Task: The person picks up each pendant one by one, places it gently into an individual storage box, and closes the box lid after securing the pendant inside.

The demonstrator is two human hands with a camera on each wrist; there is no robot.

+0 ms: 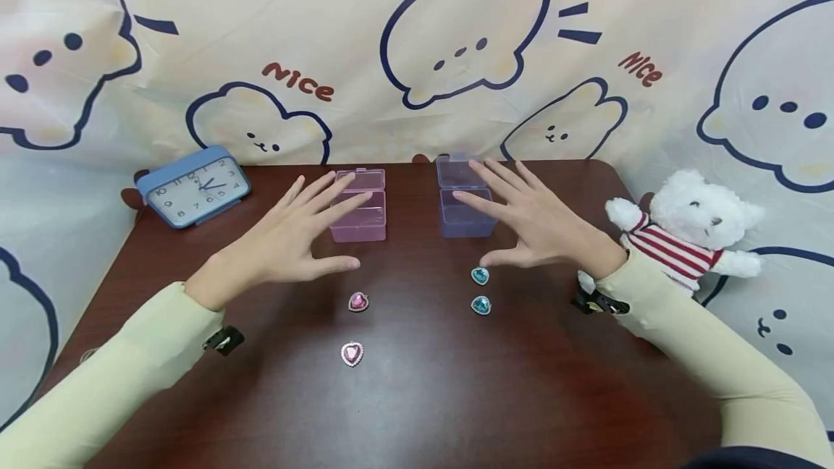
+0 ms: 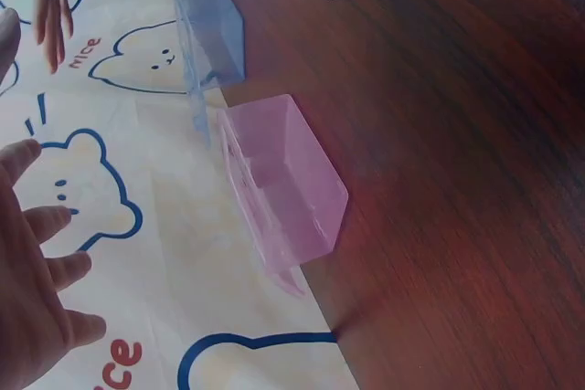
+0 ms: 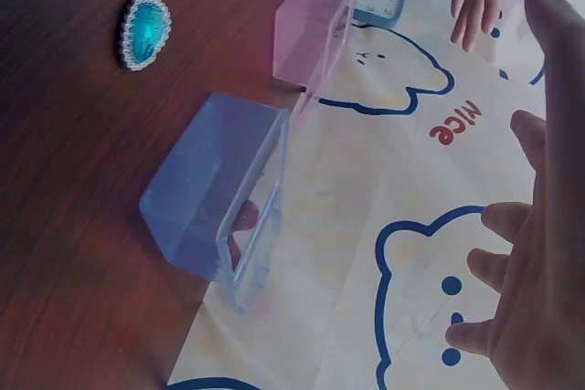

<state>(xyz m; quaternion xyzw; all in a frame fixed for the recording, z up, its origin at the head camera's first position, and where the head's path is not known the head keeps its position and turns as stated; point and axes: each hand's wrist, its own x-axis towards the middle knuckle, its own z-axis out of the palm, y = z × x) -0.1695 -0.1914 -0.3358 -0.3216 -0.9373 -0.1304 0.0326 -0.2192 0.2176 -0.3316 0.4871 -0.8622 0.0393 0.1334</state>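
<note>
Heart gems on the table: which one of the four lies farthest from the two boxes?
The front pink gem, lowest in the head view. The other pink gem and both blue gems lie nearer the boxes.

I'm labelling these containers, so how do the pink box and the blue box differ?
Colour: the pink box is tinted pink, the blue box violet-blue.
Place: the pink box stands nearer the clock, the blue box nearer the plush toy.
In front: two pink gems lie before the pink box, two teal gems before the blue box.
Shared: both are see-through and open, toward the back of the table.
</note>
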